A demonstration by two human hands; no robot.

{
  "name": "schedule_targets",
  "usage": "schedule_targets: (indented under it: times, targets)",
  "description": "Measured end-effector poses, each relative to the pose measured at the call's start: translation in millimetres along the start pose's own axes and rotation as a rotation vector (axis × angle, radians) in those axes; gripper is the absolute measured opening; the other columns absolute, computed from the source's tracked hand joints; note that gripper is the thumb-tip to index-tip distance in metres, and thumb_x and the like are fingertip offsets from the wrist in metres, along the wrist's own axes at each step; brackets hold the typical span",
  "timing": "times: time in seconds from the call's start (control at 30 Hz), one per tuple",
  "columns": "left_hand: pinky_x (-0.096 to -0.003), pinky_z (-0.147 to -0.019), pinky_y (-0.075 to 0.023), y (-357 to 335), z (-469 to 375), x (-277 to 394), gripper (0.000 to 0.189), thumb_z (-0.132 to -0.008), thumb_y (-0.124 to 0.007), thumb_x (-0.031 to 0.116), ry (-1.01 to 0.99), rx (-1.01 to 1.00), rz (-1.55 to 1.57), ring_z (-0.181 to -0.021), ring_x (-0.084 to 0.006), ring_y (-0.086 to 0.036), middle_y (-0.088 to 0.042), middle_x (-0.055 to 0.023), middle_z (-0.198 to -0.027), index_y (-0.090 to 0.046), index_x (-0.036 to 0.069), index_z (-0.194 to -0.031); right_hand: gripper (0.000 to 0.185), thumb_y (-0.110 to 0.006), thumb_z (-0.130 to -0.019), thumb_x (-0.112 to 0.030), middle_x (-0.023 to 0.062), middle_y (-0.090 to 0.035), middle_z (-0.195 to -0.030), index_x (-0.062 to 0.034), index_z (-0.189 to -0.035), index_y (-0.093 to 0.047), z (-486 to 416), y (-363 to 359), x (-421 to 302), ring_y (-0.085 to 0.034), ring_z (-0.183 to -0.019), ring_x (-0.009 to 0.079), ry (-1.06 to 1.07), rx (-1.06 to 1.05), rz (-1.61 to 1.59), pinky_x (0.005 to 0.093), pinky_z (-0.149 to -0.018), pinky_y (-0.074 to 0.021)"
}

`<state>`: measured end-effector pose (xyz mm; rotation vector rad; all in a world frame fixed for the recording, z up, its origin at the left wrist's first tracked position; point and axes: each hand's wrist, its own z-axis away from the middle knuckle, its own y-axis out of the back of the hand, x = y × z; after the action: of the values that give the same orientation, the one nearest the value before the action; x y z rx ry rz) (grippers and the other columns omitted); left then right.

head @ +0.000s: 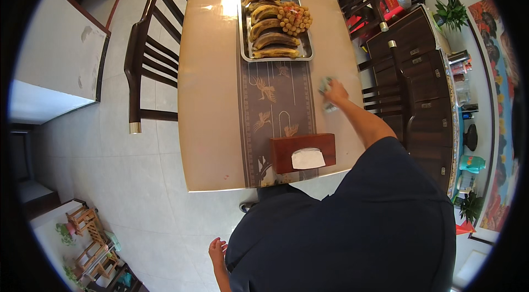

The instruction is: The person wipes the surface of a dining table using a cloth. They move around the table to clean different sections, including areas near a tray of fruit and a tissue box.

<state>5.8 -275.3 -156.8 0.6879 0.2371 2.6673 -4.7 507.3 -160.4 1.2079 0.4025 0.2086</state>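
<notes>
My right hand [337, 93] is closed on a light greenish cloth [329, 106], which it presses on the right part of the dining table [210, 126]. The cloth lies just right of the dark table runner [275, 101] with its crane pattern. My left hand [217, 247] hangs beside my body, below the table's near edge, with its fingers loosely bent and nothing seen in it. Nearer to me than the cloth stands a reddish wooden tissue box [303, 143] with a white tissue showing. Beyond it, a metal tray [276, 60] holds several browned bananas [276, 39] and a bunch of longans [295, 19].
A dark wooden chair [138, 44] stands at the table's left side; more chairs [403, 81] stand at the right. Behind them is a dark wooden sideboard [430, 126] with cups and plants on it. A wooden plant stand [93, 238] is at the lower left.
</notes>
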Motion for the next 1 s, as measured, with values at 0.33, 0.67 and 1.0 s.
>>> schedule_targets:
  times: [0.33,0.67,1.0]
  targets:
    - [-0.0269,-0.066,-0.0539,16.5,-32.1,-46.5,0.034,-0.097,-0.059,0.024,-0.009,0.001,-0.026,-0.077,-0.0144,-0.066,-0.069,-0.0068,-0.093,-0.062,0.001,-0.122,0.043,-0.080,-0.065,-0.025,0.0130,-0.072,-0.096,-0.0092,-0.104,-0.070,83.1,-84.8,-136.5,-0.068,-0.091,0.0288,0.843,-0.493,-0.265,0.0411,-0.080,-0.0530]
    - [-0.0273,-0.065,-0.0531,5.1,-14.1,-62.8,0.036,-0.096,-0.059,0.028,0.063,0.046,-0.010,-0.077,-0.0136,-0.065,-0.068,-0.0053,-0.093,-0.062,0.003,-0.122,0.030,-0.071,-0.081,-0.018,0.0054,-0.064,-0.119,-0.0222,-0.110,-0.068,144.0,-116.5,-288.3,-0.059,-0.114,0.0320,1.321,-0.279,-0.133,0.0413,-0.091,-0.0525]
    - [-0.0278,-0.064,-0.0523,-7.5,-16.7,-80.3,0.037,-0.096,-0.060,0.032,0.009,0.042,0.134,-0.077,-0.0128,-0.064,-0.068,-0.0037,-0.093,-0.062,0.005,-0.122,0.053,-0.065,-0.089,-0.039,0.0160,-0.051,-0.141,-0.0121,-0.134,-0.056,-33.4,-68.8,-115.4,-0.051,-0.127,0.0366,0.309,0.113,-0.197,0.0474,-0.106,-0.0400]
